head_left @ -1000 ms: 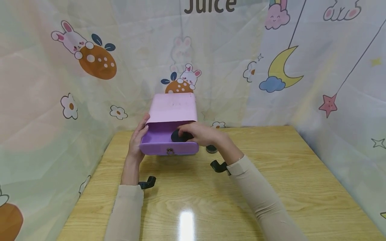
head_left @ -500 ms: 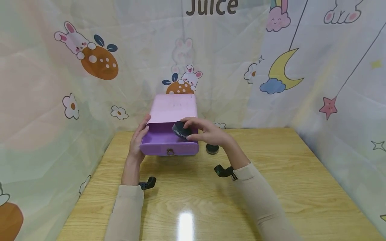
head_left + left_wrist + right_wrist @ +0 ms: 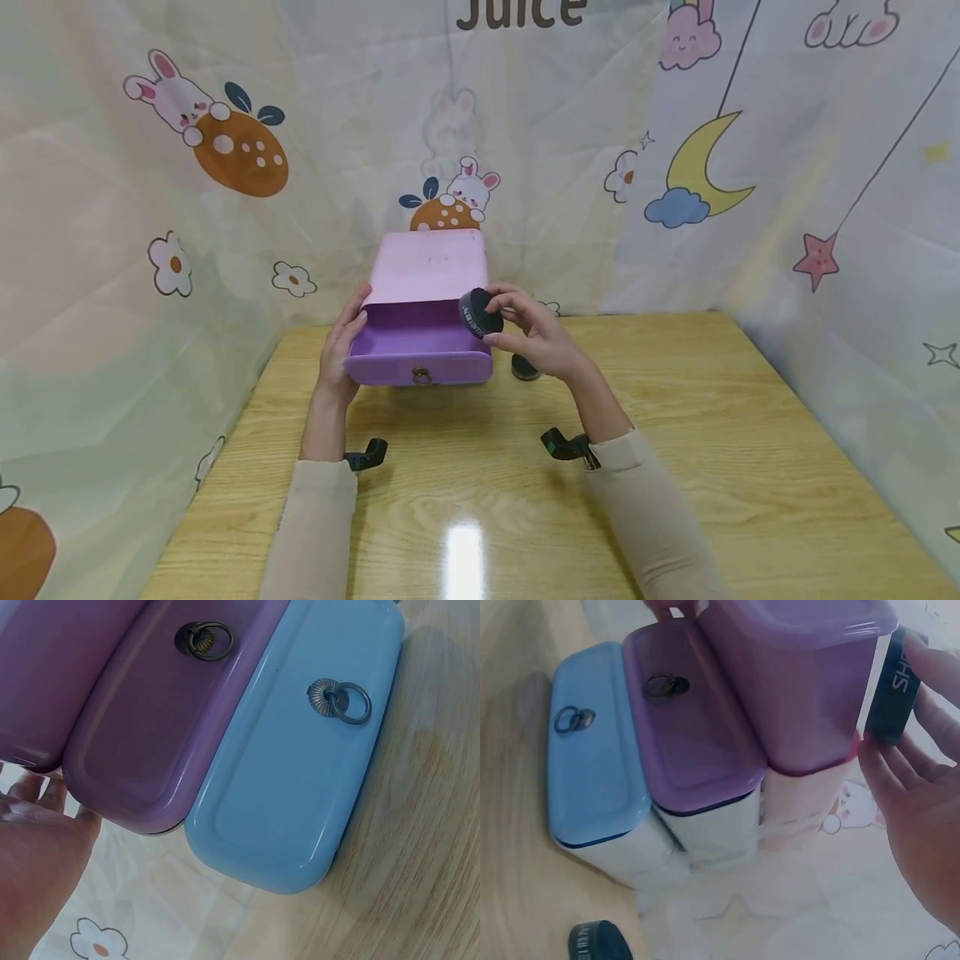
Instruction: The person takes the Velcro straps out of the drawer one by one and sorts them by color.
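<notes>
On the wood-grain table [image 3: 465, 467], left of the right hand [image 3: 546, 337] and its grip, stands a three-drawer chest [image 3: 431, 267]; below that grip, a round black container [image 3: 525, 368]

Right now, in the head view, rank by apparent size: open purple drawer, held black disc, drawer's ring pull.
1. Open purple drawer
2. Held black disc
3. Ring pull
No two look alike.
</notes>
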`<state>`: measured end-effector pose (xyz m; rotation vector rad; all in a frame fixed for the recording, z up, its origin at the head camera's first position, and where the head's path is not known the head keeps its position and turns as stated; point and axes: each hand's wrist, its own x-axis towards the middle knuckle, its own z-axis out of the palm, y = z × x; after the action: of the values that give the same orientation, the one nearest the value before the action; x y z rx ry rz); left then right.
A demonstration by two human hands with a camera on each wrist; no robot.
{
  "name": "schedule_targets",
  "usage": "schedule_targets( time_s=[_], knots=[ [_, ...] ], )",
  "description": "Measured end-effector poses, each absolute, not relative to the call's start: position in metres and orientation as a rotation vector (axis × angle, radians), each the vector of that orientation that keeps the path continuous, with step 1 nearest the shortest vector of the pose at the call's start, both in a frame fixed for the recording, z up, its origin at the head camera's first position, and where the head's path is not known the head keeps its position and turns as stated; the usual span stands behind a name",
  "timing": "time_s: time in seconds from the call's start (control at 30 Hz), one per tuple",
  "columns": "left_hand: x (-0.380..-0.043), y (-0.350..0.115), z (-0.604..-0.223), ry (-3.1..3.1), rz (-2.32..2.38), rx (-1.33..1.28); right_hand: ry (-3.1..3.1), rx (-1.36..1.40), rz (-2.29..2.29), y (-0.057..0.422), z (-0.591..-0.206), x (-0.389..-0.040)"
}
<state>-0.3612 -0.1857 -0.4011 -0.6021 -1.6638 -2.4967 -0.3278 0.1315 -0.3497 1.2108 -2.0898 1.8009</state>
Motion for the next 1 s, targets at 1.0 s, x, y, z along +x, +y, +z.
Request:
schedule_targets(
  time_s=[1.0],
  knots=[
    [-0.364, -0.189, -0.405, -1.674, -2.492, -0.589, -2.354, 0.834, 1.536, 0.177, -0.424, -0.361]
  ],
)
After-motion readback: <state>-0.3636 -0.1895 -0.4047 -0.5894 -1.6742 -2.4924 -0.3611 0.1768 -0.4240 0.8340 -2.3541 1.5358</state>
